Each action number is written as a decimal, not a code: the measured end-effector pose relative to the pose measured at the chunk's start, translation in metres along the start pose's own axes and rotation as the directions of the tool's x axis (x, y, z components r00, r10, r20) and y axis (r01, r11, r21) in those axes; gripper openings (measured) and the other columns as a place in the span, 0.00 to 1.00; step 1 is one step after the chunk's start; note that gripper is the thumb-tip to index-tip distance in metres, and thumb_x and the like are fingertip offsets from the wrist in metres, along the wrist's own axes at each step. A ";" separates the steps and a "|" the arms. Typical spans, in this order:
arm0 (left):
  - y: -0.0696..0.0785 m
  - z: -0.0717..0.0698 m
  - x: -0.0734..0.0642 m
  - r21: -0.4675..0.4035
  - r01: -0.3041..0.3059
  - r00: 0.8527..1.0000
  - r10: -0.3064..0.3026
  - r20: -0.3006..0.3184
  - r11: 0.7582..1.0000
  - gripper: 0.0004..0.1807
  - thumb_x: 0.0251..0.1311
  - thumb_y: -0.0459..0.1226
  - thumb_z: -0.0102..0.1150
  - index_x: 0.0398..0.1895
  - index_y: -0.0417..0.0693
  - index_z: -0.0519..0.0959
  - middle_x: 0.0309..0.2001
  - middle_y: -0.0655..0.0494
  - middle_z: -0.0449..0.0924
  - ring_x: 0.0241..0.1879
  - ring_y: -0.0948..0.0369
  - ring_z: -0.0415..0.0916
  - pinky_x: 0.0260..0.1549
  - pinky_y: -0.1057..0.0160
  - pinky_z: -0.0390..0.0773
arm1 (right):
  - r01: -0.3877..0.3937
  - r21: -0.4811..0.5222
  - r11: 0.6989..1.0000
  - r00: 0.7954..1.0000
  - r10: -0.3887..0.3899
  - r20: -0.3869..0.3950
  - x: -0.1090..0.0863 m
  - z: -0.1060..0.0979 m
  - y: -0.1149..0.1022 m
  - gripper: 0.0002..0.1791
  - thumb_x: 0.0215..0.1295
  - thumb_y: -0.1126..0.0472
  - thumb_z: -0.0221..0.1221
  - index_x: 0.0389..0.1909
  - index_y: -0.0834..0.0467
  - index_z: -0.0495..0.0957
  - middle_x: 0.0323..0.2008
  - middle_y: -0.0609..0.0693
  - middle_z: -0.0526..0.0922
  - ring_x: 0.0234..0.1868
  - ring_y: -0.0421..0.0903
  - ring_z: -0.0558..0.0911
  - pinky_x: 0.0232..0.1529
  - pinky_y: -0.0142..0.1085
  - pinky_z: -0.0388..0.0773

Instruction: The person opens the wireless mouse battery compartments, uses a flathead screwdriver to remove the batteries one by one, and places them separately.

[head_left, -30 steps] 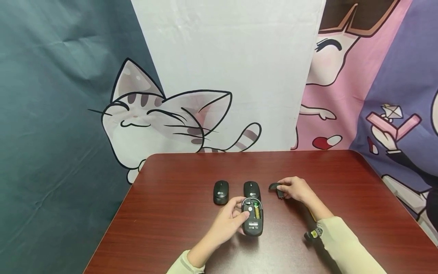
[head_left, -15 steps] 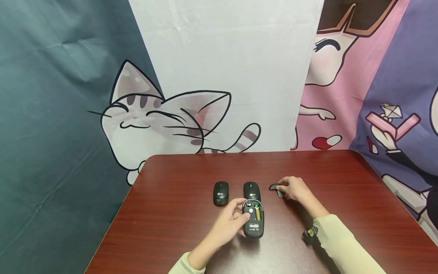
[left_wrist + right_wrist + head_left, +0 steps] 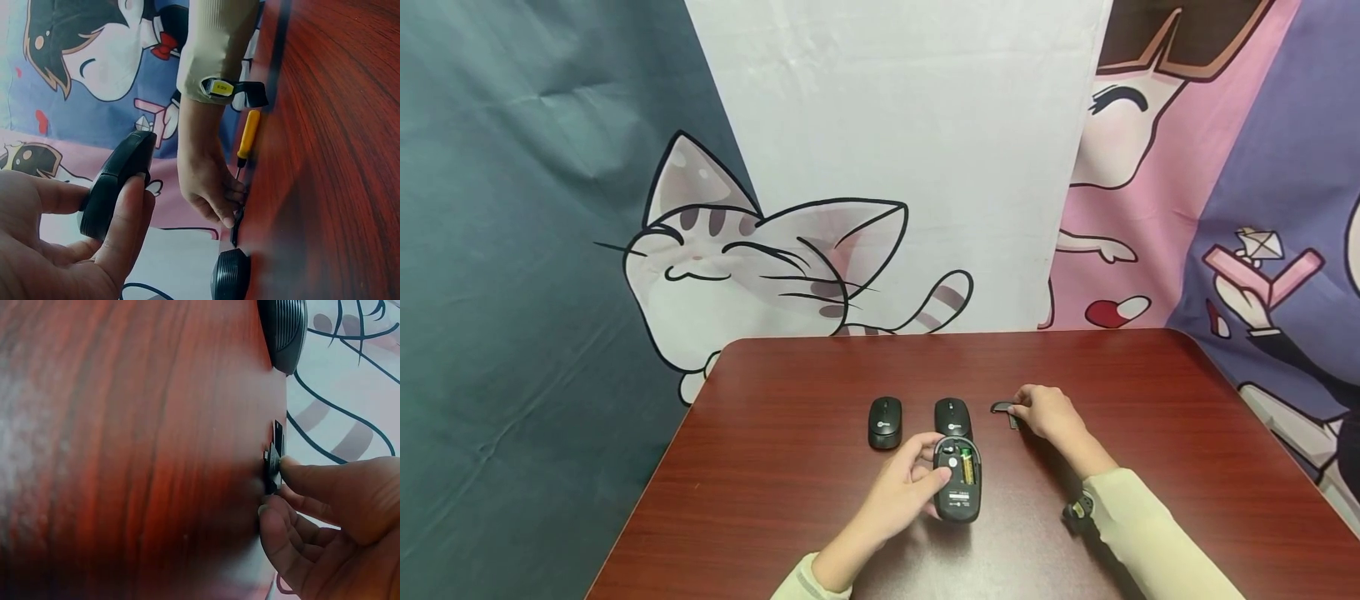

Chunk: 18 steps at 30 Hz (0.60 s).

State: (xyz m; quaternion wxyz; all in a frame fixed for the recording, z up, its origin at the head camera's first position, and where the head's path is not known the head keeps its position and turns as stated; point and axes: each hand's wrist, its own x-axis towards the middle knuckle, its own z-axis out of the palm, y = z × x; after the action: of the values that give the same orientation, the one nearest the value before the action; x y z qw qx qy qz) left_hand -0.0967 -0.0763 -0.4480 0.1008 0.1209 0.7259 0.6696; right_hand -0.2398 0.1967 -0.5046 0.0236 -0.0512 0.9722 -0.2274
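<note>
In the head view my left hand (image 3: 898,492) holds a black computer mouse (image 3: 957,500), its underside turned up. A green-and-gold battery (image 3: 967,467) lies in its uncovered slot. Thumb and fingers clasp the mouse by its edges in the left wrist view. Farther right, my right hand (image 3: 1047,414) pinches a small black battery cover (image 3: 1002,407), low at the tabletop; the thumb lies against the cover (image 3: 273,459) in the right wrist view. Part of the cover is hidden by the fingers.
Two more black mice, a left one (image 3: 885,422) and a right one (image 3: 952,417), stand on the brown table (image 3: 760,467). A yellow-handled screwdriver (image 3: 248,136) lies beyond the right hand in the left wrist view. A printed cloth (image 3: 925,125) hangs behind.
The battery cover in my right hand has come down flatter toward the tabletop. My left hand and its mouse have shifted slightly right and nearer me.
</note>
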 end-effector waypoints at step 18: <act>0.001 -0.002 0.002 -0.032 0.031 0.999 -0.032 -0.009 0.999 0.25 0.68 0.34 0.60 0.67 0.45 0.70 0.50 0.39 0.84 0.38 0.57 0.85 0.26 0.55 0.90 | 0.000 0.047 0.999 0.999 0.002 -0.042 -0.024 -0.029 -0.006 0.15 0.67 0.57 0.64 0.49 0.62 0.82 0.40 0.60 0.87 0.43 0.59 0.84 0.43 0.56 0.84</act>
State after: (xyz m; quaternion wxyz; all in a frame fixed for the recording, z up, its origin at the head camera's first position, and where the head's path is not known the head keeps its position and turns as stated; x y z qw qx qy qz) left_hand -0.0992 -0.0776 -0.4470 0.1097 0.1045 0.7173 0.6801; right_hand -0.2169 0.2065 -0.4753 0.0044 -0.0454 0.9669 -0.2512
